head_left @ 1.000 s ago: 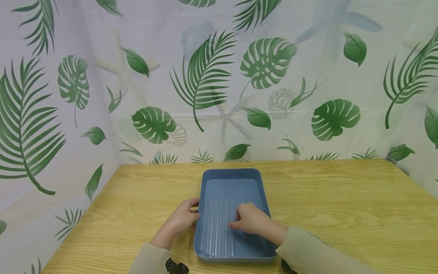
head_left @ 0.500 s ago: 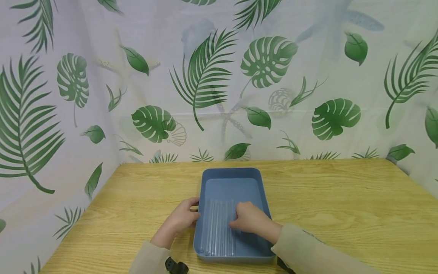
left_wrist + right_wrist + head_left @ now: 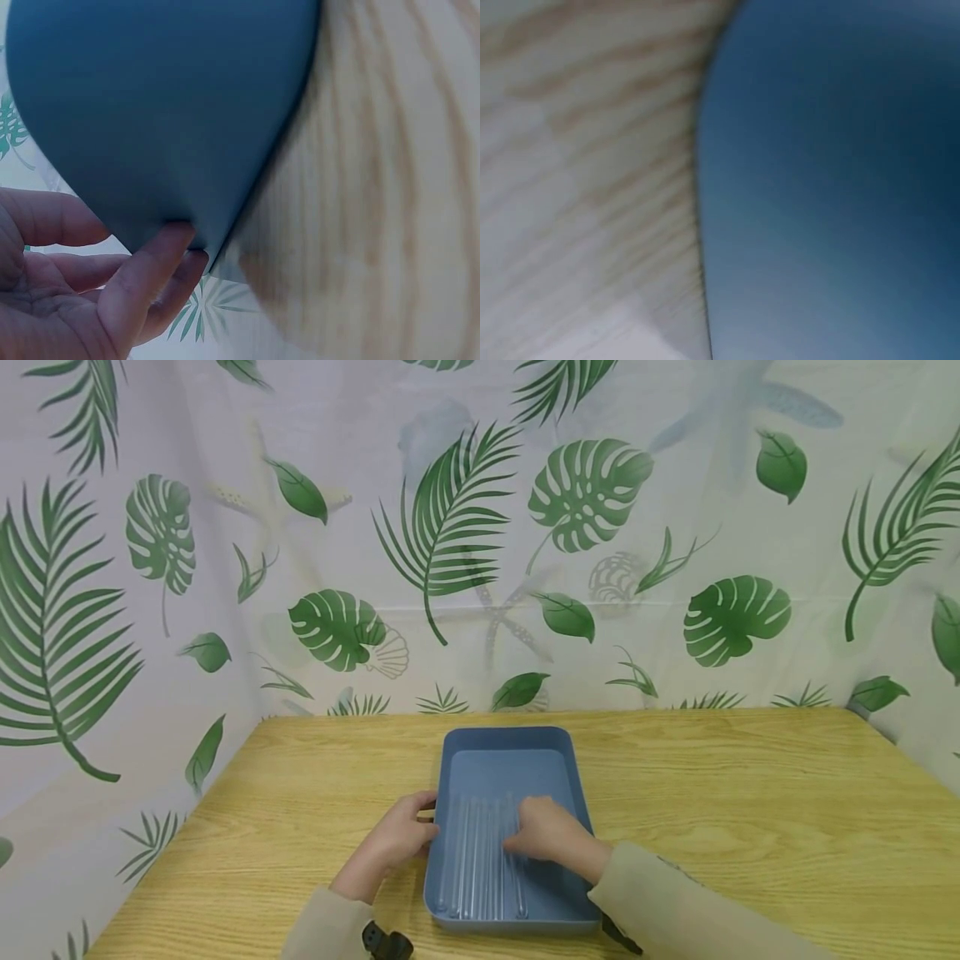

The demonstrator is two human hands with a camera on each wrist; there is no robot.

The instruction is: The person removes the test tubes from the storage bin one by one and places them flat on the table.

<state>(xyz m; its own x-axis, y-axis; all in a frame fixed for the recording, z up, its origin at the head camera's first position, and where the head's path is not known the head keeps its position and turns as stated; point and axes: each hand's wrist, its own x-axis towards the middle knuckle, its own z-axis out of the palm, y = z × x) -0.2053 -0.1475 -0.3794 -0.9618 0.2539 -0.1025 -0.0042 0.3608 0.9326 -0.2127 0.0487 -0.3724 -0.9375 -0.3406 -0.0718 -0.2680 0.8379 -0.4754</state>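
Note:
In the head view a blue tray (image 3: 517, 762) sits on the wooden table. Several long, clear tubes (image 3: 472, 860) lie side by side in its left part. My right hand (image 3: 551, 831) is inside the tray, fingers curled, pinching the upper part of one clear tube (image 3: 519, 887), which lies slightly aslant at the right end of the row. The tube's top is hidden by the hand. My left hand (image 3: 401, 833) touches the tray's left side; in the left wrist view its fingers (image 3: 154, 274) rest against the outer wall. The right wrist view shows only tray wall and table.
Wooden table (image 3: 720, 810) surface extends on both sides of the tray. Behind and to the left hangs a white cloth (image 3: 645, 652) with green leaf prints. Dark straps (image 3: 386, 941) show at the sleeves.
The rightmost clear tube has shifted a little to the right at its near end and now lies apart from the row. My right hand has moved slightly away from me; the left stays put.

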